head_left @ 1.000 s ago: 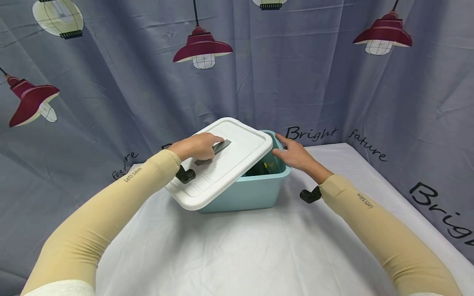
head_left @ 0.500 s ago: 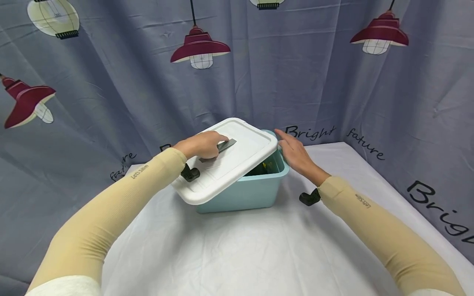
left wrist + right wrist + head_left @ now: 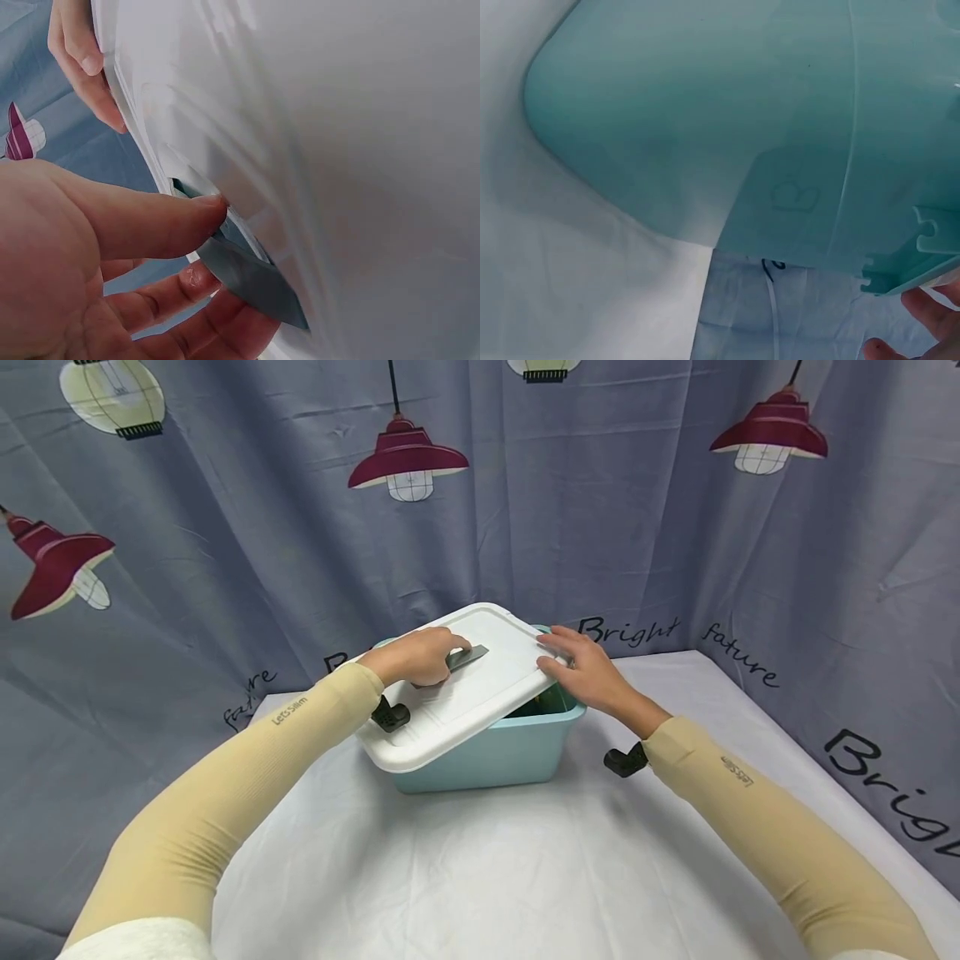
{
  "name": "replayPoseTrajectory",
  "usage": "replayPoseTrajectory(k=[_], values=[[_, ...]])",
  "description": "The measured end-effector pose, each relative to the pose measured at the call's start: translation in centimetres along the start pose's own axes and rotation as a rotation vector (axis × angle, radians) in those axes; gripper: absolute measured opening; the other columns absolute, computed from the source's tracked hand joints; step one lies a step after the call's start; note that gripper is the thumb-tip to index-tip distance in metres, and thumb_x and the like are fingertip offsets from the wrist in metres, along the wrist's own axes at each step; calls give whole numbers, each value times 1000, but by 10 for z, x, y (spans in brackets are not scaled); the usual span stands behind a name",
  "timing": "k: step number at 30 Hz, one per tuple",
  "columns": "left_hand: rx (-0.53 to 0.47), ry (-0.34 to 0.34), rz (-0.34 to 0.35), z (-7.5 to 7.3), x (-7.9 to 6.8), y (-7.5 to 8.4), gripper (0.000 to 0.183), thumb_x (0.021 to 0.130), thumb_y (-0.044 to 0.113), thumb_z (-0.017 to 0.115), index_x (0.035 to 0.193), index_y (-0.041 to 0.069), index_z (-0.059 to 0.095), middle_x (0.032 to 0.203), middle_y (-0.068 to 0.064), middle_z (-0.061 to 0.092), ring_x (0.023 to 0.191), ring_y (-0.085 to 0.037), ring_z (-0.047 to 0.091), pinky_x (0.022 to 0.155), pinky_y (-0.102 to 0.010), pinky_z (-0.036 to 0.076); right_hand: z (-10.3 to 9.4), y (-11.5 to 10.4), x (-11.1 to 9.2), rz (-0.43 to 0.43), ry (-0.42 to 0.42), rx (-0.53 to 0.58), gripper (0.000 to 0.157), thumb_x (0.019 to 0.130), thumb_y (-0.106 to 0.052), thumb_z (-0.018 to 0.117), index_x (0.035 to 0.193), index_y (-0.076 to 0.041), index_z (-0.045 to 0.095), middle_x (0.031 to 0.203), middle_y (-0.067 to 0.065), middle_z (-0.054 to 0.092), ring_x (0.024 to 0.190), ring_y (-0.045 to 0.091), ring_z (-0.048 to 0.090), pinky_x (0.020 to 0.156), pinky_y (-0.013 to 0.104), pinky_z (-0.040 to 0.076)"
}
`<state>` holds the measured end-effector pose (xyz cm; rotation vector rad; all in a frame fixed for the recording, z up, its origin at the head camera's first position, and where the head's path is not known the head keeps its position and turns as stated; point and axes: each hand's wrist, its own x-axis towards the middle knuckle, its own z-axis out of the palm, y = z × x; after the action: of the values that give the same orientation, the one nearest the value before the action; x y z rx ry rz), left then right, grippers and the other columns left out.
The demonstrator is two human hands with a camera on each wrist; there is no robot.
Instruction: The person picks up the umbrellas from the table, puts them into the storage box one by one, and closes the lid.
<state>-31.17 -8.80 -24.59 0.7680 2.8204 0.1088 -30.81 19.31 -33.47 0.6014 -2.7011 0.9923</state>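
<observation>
A white lid (image 3: 502, 652) lies skewed and tilted over a light blue plastic storage box (image 3: 495, 756). My left hand (image 3: 420, 656) grips the grey handle (image 3: 472, 656) on the lid; in the left wrist view, thumb and fingers pinch that handle (image 3: 255, 281). At the lid's right edge, my right hand (image 3: 592, 672) touches with lightly bent fingers. The right wrist view has the box wall (image 3: 705, 112) up close, with a few right fingertips (image 3: 926, 311) at its lower right. Dark green contents (image 3: 547, 703) show through the gap; the rest is hidden under the lid.
The box stands on a table with a white cloth (image 3: 480, 868). Close behind hangs a blue-grey curtain (image 3: 570, 527) printed with lamps and lettering; it also runs along both sides. Black wrist mounts (image 3: 626, 760) stick out below the sleeves.
My left hand has shifted the lid rightward over the box, narrowing the gap. My right hand has moved from the box's right rim onto the lid's right edge.
</observation>
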Motion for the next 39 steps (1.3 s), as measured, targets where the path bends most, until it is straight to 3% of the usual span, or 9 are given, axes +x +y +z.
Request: replayPoseTrajectory(k=[5,11,17,21,24,30,34,39], values=[[38,24,27,2,0,0,66,87,-2,55,150,17,50,126,-11,57,104,-25,50,90,-36,42,0,1,-2,-27,-5,-15,53,101,-42,54,148,-15,53,163,12,33,152,43,21,116,68,18],[35,45,43,1,-1,1,66,85,-3,56,148,17,53,120,-11,58,101,-25,50,88,-36,43,-4,-2,-5,-72,-18,-33,50,103,-39,53,147,-16,54,163,12,33,151,44,22,115,69,19],[47,44,42,1,4,4,63,87,-2,56,148,17,53,122,-11,59,101,-25,50,89,-36,43,-6,-1,-7,-62,-36,-59,49,105,-39,48,148,-15,53,165,14,29,151,44,21,116,68,20],[70,43,48,0,2,0,57,92,8,59,149,15,51,129,-12,58,107,-25,53,96,-38,43,-6,-1,-8,-44,-46,-74,50,106,-41,45,149,-16,52,166,12,27,151,45,21,116,67,20],[76,58,25,-1,-10,-5,58,95,20,61,151,15,48,136,-12,56,117,-25,54,103,-42,42,-6,-2,-8,-35,-52,-91,51,106,-43,45,149,-17,52,166,12,26,150,46,23,116,67,21],[53,142,-45,3,-55,-17,70,93,40,67,154,18,43,144,-10,52,128,-29,53,104,-52,44,-7,-4,-7,-26,-52,-130,51,105,-45,45,148,-18,54,166,13,26,150,46,25,115,67,22],[54,215,-59,16,-80,-27,74,90,48,69,152,15,45,141,-16,54,128,-35,53,101,-55,45,-9,-5,-7,-1,-50,-136,52,105,-47,46,148,-19,54,167,13,24,151,44,24,115,67,23],[-8,304,-171,38,-107,-36,80,90,55,66,151,9,45,139,-22,54,128,-42,51,95,-59,46,-8,-2,-8,49,-56,-95,59,104,-50,45,155,-22,42,168,14,15,152,45,18,114,69,22]])
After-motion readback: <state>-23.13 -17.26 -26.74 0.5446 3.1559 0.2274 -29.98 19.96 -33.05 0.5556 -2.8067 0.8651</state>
